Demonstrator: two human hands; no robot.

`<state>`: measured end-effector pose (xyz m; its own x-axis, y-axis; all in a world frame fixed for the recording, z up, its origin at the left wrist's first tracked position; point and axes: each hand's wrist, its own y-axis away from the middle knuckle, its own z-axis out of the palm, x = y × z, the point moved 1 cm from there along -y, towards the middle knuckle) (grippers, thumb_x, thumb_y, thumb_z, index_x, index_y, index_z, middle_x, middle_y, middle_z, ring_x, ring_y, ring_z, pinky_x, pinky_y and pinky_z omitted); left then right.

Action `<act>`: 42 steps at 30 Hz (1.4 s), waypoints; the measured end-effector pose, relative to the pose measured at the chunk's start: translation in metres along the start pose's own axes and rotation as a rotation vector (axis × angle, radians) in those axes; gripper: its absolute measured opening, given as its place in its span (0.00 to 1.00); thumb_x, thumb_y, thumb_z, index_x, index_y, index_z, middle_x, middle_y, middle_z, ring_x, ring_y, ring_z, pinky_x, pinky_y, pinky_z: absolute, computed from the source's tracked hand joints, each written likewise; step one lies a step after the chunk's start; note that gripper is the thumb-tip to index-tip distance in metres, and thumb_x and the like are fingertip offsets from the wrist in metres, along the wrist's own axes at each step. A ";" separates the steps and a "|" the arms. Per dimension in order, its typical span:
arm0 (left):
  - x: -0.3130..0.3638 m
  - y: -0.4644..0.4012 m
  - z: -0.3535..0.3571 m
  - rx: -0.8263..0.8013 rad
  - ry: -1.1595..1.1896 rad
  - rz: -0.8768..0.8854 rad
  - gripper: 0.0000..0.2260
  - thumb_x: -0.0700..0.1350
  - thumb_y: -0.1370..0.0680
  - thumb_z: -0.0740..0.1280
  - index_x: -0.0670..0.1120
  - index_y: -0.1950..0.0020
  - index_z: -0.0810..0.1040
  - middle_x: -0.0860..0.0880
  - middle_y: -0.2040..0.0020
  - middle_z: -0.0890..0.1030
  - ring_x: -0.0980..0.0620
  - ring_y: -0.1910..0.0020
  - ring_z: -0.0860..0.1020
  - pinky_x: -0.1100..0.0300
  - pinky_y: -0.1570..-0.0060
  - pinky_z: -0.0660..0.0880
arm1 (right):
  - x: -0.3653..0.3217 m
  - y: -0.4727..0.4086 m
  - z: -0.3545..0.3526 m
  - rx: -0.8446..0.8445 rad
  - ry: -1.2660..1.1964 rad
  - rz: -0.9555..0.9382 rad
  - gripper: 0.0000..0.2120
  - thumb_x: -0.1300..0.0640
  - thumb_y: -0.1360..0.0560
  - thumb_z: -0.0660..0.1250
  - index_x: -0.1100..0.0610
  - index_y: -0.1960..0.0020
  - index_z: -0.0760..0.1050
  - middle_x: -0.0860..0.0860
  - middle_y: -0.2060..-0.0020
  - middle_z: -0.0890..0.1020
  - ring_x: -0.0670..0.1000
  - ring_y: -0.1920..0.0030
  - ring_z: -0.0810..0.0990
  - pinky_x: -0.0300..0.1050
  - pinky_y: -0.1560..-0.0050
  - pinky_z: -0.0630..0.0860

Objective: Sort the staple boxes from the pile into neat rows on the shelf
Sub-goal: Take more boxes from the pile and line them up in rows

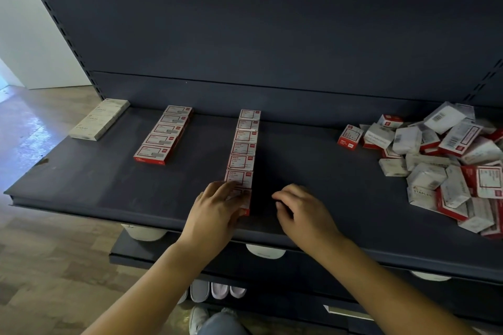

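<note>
Where fingers (231, 187) rest: nearest box (243, 200).

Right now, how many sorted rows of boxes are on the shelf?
3. A white row at far left, a red row beside it, and a longer red row in the middle, its front box under the left hand. The unsorted pile sits right.
</note>
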<state>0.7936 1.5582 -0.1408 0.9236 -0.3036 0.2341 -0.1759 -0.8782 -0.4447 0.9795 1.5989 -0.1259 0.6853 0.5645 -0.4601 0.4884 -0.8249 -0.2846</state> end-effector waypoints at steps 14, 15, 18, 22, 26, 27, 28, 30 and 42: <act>0.083 -0.103 0.009 -0.093 0.111 0.149 0.16 0.45 0.24 0.58 0.43 0.42 0.79 0.44 0.46 0.79 0.41 0.47 0.77 0.51 0.47 0.74 | 0.077 -0.034 -0.051 0.186 0.053 0.167 0.13 0.67 0.27 0.65 0.63 0.43 0.77 0.58 0.48 0.79 0.57 0.47 0.78 0.44 0.45 0.72; 0.086 -0.114 0.013 -0.157 0.086 0.136 0.15 0.45 0.22 0.58 0.44 0.38 0.76 0.44 0.42 0.77 0.42 0.42 0.74 0.51 0.43 0.70 | 0.086 -0.043 -0.057 0.164 0.072 0.208 0.15 0.67 0.27 0.65 0.64 0.41 0.76 0.59 0.46 0.78 0.58 0.44 0.76 0.47 0.43 0.71; 0.085 -0.142 0.026 -0.317 -0.039 0.124 0.16 0.45 0.20 0.57 0.46 0.33 0.71 0.46 0.35 0.72 0.46 0.35 0.67 0.54 0.37 0.62 | 0.110 -0.070 -0.075 0.118 0.118 0.277 0.19 0.68 0.29 0.65 0.65 0.38 0.74 0.61 0.42 0.75 0.60 0.40 0.73 0.48 0.38 0.68; 0.072 -0.164 0.041 -0.407 -0.048 0.087 0.15 0.43 0.21 0.58 0.46 0.36 0.74 0.47 0.37 0.74 0.45 0.36 0.68 0.54 0.38 0.65 | 0.133 -0.094 -0.094 0.032 0.063 0.338 0.28 0.70 0.31 0.66 0.61 0.32 0.68 0.58 0.34 0.69 0.56 0.33 0.67 0.40 0.35 0.61; 0.067 -0.172 0.049 -0.451 -0.101 0.102 0.16 0.43 0.21 0.57 0.47 0.34 0.73 0.48 0.34 0.73 0.47 0.35 0.67 0.55 0.37 0.63 | 0.151 -0.112 -0.099 -0.152 0.162 0.418 0.36 0.65 0.29 0.68 0.56 0.26 0.57 0.55 0.27 0.60 0.54 0.28 0.59 0.43 0.30 0.57; 0.067 -0.174 0.050 -0.459 -0.120 0.117 0.16 0.43 0.21 0.57 0.47 0.34 0.73 0.49 0.34 0.73 0.47 0.35 0.67 0.55 0.37 0.62 | 0.154 -0.114 -0.099 -0.204 0.202 0.428 0.37 0.64 0.29 0.69 0.55 0.25 0.55 0.55 0.26 0.58 0.55 0.27 0.58 0.44 0.30 0.57; 0.068 -0.177 0.051 -0.462 -0.141 0.129 0.16 0.43 0.21 0.57 0.47 0.34 0.73 0.49 0.34 0.72 0.47 0.35 0.67 0.55 0.37 0.62 | 0.157 -0.116 -0.098 -0.247 0.236 0.432 0.39 0.64 0.29 0.69 0.54 0.24 0.53 0.54 0.26 0.57 0.55 0.27 0.57 0.45 0.30 0.57; 0.069 -0.183 0.053 -0.455 -0.170 0.140 0.16 0.43 0.21 0.58 0.46 0.35 0.73 0.48 0.35 0.73 0.47 0.35 0.67 0.55 0.37 0.63 | 0.164 -0.117 -0.097 -0.331 0.297 0.420 0.39 0.63 0.29 0.68 0.52 0.24 0.52 0.52 0.26 0.56 0.56 0.27 0.57 0.45 0.29 0.57; 0.072 -0.179 0.063 -0.454 -0.177 0.115 0.15 0.43 0.22 0.59 0.47 0.36 0.73 0.49 0.35 0.73 0.47 0.36 0.68 0.56 0.39 0.65 | 0.180 -0.114 -0.093 -0.338 0.449 0.247 0.25 0.62 0.27 0.64 0.48 0.32 0.67 0.53 0.36 0.68 0.58 0.36 0.68 0.51 0.35 0.65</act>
<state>0.9133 1.7169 -0.0990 0.9263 -0.3748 0.0381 -0.3739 -0.9270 -0.0288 1.0976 1.7972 -0.0978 0.9248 0.3760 -0.0577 0.3802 -0.9193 0.1019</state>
